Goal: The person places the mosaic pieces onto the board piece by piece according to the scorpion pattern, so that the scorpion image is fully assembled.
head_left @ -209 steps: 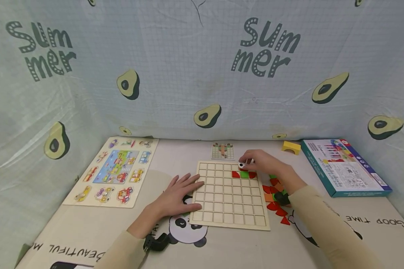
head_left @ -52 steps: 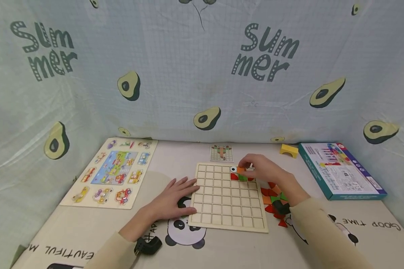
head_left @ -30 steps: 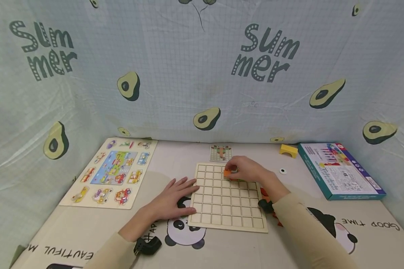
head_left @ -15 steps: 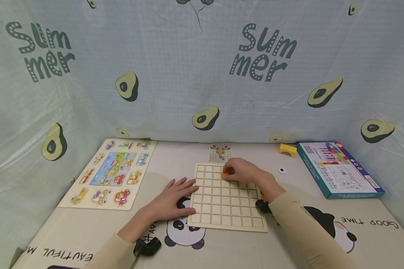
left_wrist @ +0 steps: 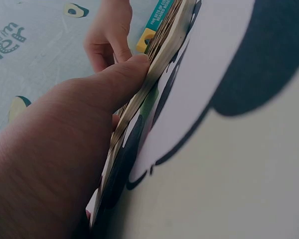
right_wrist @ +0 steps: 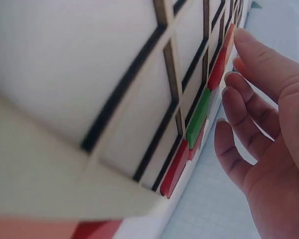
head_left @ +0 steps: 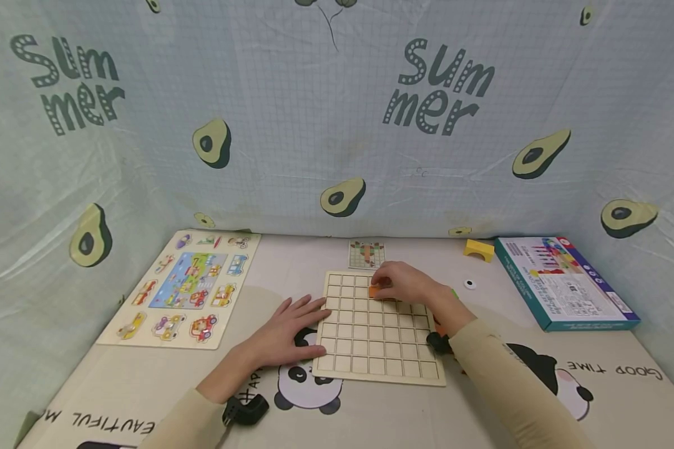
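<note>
A wooden grid board (head_left: 376, 342) lies in the middle of the table. My left hand (head_left: 286, 333) rests at its left edge with straight, spread fingers; the left wrist view has the thumb (left_wrist: 114, 79) along the rim. Over the upper part of the board, my right hand (head_left: 407, 282) pinches an orange tile (head_left: 374, 292) in the second row. In the right wrist view, my thumb tip is right at this orange tile (right_wrist: 229, 42), and red tiles (right_wrist: 174, 169) and a green tile (right_wrist: 198, 119) sit in the same row. My hand hides these from the head view.
A pattern card (head_left: 366, 254) lies behind the board. To the right are an eye tile (head_left: 469, 284), a yellow arch block (head_left: 478, 250) and a flat box (head_left: 567, 284). Loose tiles (head_left: 440, 329) are partly hidden under the right forearm. A picture puzzle (head_left: 182, 290) lies left.
My right hand placed an eye tile in the top row, then moved left along the board with an orange tile. It has barely moved in the last half second. My left hand stays at the edge.
</note>
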`<action>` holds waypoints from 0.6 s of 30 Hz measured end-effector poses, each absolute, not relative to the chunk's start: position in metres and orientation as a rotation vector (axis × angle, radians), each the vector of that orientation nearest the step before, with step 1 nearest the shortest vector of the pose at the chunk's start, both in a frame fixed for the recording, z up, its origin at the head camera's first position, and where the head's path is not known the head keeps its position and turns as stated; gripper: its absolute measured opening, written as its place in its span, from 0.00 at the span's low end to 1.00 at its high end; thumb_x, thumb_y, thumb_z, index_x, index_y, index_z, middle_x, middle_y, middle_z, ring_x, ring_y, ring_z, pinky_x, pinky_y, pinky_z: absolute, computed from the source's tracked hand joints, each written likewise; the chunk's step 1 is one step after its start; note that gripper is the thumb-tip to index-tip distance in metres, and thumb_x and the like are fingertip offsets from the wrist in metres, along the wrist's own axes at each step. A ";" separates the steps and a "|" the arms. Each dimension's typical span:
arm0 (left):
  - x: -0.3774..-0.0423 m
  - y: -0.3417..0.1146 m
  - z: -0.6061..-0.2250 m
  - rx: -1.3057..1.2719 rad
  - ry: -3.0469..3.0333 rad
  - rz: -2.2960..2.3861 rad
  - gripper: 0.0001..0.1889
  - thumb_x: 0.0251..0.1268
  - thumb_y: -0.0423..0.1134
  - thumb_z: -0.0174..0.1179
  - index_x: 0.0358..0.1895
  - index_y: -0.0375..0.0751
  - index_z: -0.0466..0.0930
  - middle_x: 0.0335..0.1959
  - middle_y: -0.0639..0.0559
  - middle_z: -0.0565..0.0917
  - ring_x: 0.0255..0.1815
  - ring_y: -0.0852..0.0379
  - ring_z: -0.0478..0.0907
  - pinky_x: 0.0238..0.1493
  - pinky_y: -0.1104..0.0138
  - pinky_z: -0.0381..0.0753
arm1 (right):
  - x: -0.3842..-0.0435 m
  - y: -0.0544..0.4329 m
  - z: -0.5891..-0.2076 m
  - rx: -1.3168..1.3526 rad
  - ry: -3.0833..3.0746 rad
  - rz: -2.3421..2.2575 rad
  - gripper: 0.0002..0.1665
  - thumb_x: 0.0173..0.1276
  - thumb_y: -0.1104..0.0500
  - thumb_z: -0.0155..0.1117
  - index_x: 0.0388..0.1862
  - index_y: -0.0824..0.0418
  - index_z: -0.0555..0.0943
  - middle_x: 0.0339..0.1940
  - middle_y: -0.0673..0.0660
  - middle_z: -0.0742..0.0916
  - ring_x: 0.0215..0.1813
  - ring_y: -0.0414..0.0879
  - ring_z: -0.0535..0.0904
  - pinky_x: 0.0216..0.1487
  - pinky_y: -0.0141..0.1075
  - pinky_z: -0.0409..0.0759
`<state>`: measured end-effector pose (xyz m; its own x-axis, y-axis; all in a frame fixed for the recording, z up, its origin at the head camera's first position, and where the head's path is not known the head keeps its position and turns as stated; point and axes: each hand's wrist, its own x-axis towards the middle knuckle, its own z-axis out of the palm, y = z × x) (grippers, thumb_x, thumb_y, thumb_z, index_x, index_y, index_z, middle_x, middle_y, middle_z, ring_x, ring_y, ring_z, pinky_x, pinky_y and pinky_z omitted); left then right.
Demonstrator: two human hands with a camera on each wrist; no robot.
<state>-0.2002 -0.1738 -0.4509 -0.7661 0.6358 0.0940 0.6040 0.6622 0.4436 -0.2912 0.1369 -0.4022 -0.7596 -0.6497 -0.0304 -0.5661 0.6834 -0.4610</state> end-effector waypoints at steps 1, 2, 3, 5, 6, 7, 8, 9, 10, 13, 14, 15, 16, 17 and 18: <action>-0.200 -0.174 -0.451 1.052 2.801 0.713 0.40 0.65 0.64 0.61 0.76 0.50 0.67 0.80 0.51 0.60 0.81 0.45 0.48 0.76 0.42 0.41 | -0.291 0.138 -0.402 -0.981 2.704 -0.655 0.14 0.69 0.57 0.72 0.49 0.62 0.86 0.45 0.53 0.84 0.46 0.46 0.80 0.50 0.41 0.80; -0.200 -0.174 -0.451 1.056 2.802 0.717 0.40 0.65 0.64 0.61 0.76 0.50 0.67 0.79 0.51 0.60 0.81 0.44 0.48 0.76 0.42 0.41 | -0.291 0.139 -0.401 -0.979 2.708 -0.659 0.14 0.69 0.57 0.71 0.50 0.62 0.86 0.46 0.53 0.84 0.46 0.46 0.80 0.51 0.42 0.80; -0.200 -0.174 -0.451 1.059 2.801 0.720 0.40 0.66 0.64 0.61 0.76 0.50 0.67 0.79 0.51 0.60 0.81 0.44 0.48 0.76 0.42 0.41 | -0.291 0.141 -0.401 -0.974 2.709 -0.669 0.14 0.69 0.56 0.71 0.50 0.62 0.86 0.46 0.52 0.84 0.47 0.46 0.80 0.51 0.42 0.80; -0.200 -0.173 -0.451 1.066 2.799 0.726 0.40 0.66 0.64 0.61 0.76 0.49 0.67 0.79 0.50 0.61 0.81 0.43 0.49 0.76 0.41 0.42 | -0.291 0.145 -0.399 -0.969 2.715 -0.688 0.14 0.70 0.57 0.70 0.51 0.62 0.86 0.47 0.53 0.84 0.48 0.47 0.80 0.52 0.43 0.81; -0.200 -0.173 -0.451 1.065 2.798 0.725 0.40 0.66 0.64 0.61 0.76 0.49 0.67 0.79 0.50 0.60 0.81 0.43 0.48 0.76 0.41 0.42 | -0.290 0.147 -0.397 -0.967 2.717 -0.704 0.14 0.70 0.57 0.70 0.51 0.63 0.86 0.47 0.53 0.84 0.48 0.48 0.80 0.52 0.43 0.81; -0.200 -0.173 -0.451 1.063 2.795 0.726 0.40 0.66 0.64 0.61 0.76 0.49 0.67 0.79 0.50 0.60 0.81 0.43 0.48 0.76 0.41 0.42 | -0.290 0.150 -0.396 -0.962 2.718 -0.720 0.14 0.71 0.58 0.70 0.51 0.63 0.85 0.47 0.54 0.84 0.48 0.48 0.80 0.52 0.44 0.81; -0.201 -0.173 -0.451 1.056 2.793 0.723 0.40 0.65 0.64 0.61 0.76 0.50 0.67 0.80 0.51 0.60 0.81 0.44 0.48 0.76 0.42 0.41 | -0.289 0.152 -0.395 -0.956 2.719 -0.733 0.14 0.71 0.58 0.69 0.52 0.63 0.85 0.46 0.54 0.84 0.48 0.48 0.80 0.51 0.43 0.81; -0.201 -0.173 -0.451 1.051 2.791 0.718 0.40 0.65 0.64 0.61 0.77 0.50 0.67 0.80 0.51 0.59 0.81 0.45 0.47 0.76 0.42 0.41 | -0.289 0.155 -0.393 -0.949 2.719 -0.747 0.14 0.71 0.58 0.69 0.52 0.64 0.85 0.46 0.54 0.84 0.47 0.48 0.80 0.50 0.44 0.81; -0.201 -0.173 -0.451 1.046 2.789 0.716 0.40 0.65 0.64 0.61 0.77 0.51 0.66 0.80 0.52 0.59 0.81 0.45 0.47 0.77 0.43 0.40 | -0.288 0.158 -0.392 -0.940 2.721 -0.758 0.14 0.71 0.59 0.69 0.52 0.64 0.85 0.45 0.55 0.84 0.46 0.48 0.80 0.49 0.44 0.82; -0.201 -0.173 -0.451 1.040 2.784 0.713 0.40 0.66 0.64 0.61 0.77 0.51 0.66 0.80 0.52 0.59 0.81 0.46 0.46 0.77 0.43 0.39 | -0.287 0.164 -0.390 -0.905 2.725 -0.773 0.14 0.70 0.59 0.70 0.51 0.64 0.85 0.44 0.53 0.84 0.44 0.46 0.80 0.47 0.42 0.82; -0.201 -0.174 -0.451 1.041 2.784 0.715 0.40 0.66 0.64 0.61 0.77 0.51 0.66 0.80 0.52 0.59 0.81 0.45 0.46 0.77 0.43 0.39 | -0.287 0.165 -0.391 -0.902 2.725 -0.770 0.13 0.70 0.59 0.70 0.51 0.64 0.85 0.43 0.53 0.84 0.43 0.46 0.80 0.46 0.41 0.81; -0.201 -0.174 -0.450 1.043 2.783 0.718 0.40 0.66 0.64 0.61 0.77 0.50 0.67 0.80 0.52 0.59 0.81 0.45 0.46 0.77 0.43 0.39 | -0.287 0.166 -0.391 -0.907 2.722 -0.770 0.13 0.70 0.60 0.70 0.50 0.64 0.85 0.43 0.53 0.84 0.42 0.45 0.79 0.45 0.41 0.81; -0.200 -0.174 -0.450 1.044 2.783 0.721 0.40 0.66 0.64 0.61 0.77 0.50 0.67 0.80 0.52 0.59 0.81 0.45 0.46 0.77 0.43 0.39 | -0.288 0.167 -0.392 -0.900 2.716 -0.773 0.13 0.70 0.60 0.70 0.50 0.64 0.85 0.43 0.52 0.84 0.42 0.45 0.79 0.45 0.40 0.81; -0.200 -0.174 -0.450 1.047 2.783 0.722 0.40 0.66 0.64 0.61 0.77 0.50 0.67 0.80 0.52 0.59 0.81 0.45 0.46 0.77 0.43 0.39 | -0.288 0.167 -0.393 -0.900 2.711 -0.767 0.12 0.70 0.60 0.70 0.50 0.63 0.85 0.42 0.52 0.83 0.42 0.44 0.79 0.45 0.40 0.81; -0.200 -0.175 -0.450 1.048 2.781 0.725 0.40 0.66 0.64 0.61 0.77 0.50 0.67 0.80 0.52 0.59 0.81 0.45 0.46 0.77 0.43 0.39 | -0.288 0.166 -0.394 -0.902 2.703 -0.764 0.12 0.70 0.60 0.69 0.49 0.63 0.85 0.42 0.52 0.83 0.42 0.44 0.80 0.46 0.40 0.81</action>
